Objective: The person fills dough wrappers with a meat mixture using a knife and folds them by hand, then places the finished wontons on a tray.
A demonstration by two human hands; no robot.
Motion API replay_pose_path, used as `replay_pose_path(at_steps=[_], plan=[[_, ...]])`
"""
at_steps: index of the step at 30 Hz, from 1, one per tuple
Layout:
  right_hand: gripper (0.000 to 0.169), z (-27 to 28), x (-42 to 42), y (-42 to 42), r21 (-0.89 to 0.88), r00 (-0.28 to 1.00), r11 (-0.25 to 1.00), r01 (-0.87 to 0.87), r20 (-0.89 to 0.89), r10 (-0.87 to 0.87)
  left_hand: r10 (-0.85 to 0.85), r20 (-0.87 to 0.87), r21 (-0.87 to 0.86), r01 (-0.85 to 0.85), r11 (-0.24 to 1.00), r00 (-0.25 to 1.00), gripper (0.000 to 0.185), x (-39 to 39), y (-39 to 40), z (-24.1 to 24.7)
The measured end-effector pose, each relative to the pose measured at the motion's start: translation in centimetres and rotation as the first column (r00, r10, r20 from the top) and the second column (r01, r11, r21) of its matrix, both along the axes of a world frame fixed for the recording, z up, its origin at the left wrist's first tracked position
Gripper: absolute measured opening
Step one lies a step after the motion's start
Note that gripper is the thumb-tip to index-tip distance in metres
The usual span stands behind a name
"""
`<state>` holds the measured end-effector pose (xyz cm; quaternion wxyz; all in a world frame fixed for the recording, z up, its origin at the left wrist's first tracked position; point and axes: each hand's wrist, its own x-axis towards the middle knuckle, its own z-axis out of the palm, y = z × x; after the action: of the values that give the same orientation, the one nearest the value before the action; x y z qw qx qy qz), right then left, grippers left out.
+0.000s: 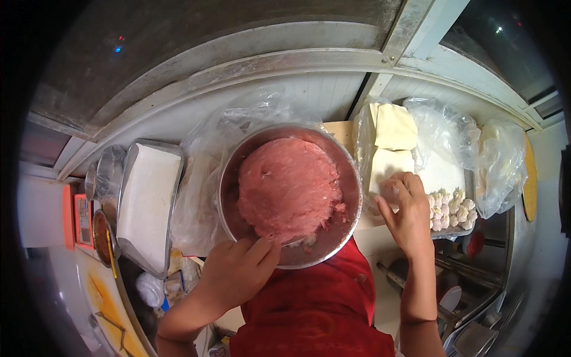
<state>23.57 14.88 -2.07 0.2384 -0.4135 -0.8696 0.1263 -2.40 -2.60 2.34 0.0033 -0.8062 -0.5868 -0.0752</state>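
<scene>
A large metal bowl (357, 209) holds a big mound of raw minced meat (287, 185). My left hand (238, 270) is at the bowl's near rim, fingers closed around what looks like a thin utensil (295, 243), mostly hidden by the fingers. To the right, my right hand (406, 212) is curled over a stack of pale square dough wrappers (388, 163); something pale pink shows by its fingertips, too covered to make out. A second wrapper stack (395, 127) lies behind. Beside my right hand, several folded dumplings (446, 212) sit in rows on a tray (468, 180).
At the left stands a metal tray (149, 196) lined with white, beside clear plastic bags (200, 192). Farther left are a bowl of brown sauce (102, 236) and a red-framed scale (83, 218). A plastic bag (502, 165) sits at the right. A window frame (250, 60) runs behind the counter.
</scene>
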Motion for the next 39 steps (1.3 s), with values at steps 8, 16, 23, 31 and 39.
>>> replay_pose_path(at_steps=[8, 16, 23, 31, 39], plan=[[0.013, 0.1, -0.5, 0.6, -0.109, 1.0, 0.994, 0.014, -0.004, -0.014, -0.026, 0.113, -0.142, 0.042, 0.989, 0.993, 0.011, -0.9, 0.3, -0.8], [0.01, -2.2, 1.9, 1.5, -0.414, 0.767, 0.91, 0.003, -0.583, -0.268, -0.075, 0.106, -0.146, 0.09, 0.985, 0.991, 0.011, 0.0, 0.7, -2.4], [0.046, -2.4, 6.7, 1.0, -0.417, -0.208, 0.548, -0.725, -0.627, -0.751, -0.105, 0.142, -0.138, 0.125, 0.983, 0.984, 0.011, -0.1, 1.1, -2.8], [0.043, -2.7, 5.8, -2.4, -0.178, -0.344, 0.478, -0.86, -0.49, -0.801, -0.052, 0.19, -0.091, 0.07, 0.993, 0.98, 0.013, 0.6, 1.8, -2.5], [0.047, -1.6, 4.0, -6.3, -0.324, -0.311, 0.429, -0.843, -0.357, -0.881, 0.041, 0.195, -0.127, -0.016, 0.992, 0.98, 0.017, 1.3, 1.6, -3.1]])
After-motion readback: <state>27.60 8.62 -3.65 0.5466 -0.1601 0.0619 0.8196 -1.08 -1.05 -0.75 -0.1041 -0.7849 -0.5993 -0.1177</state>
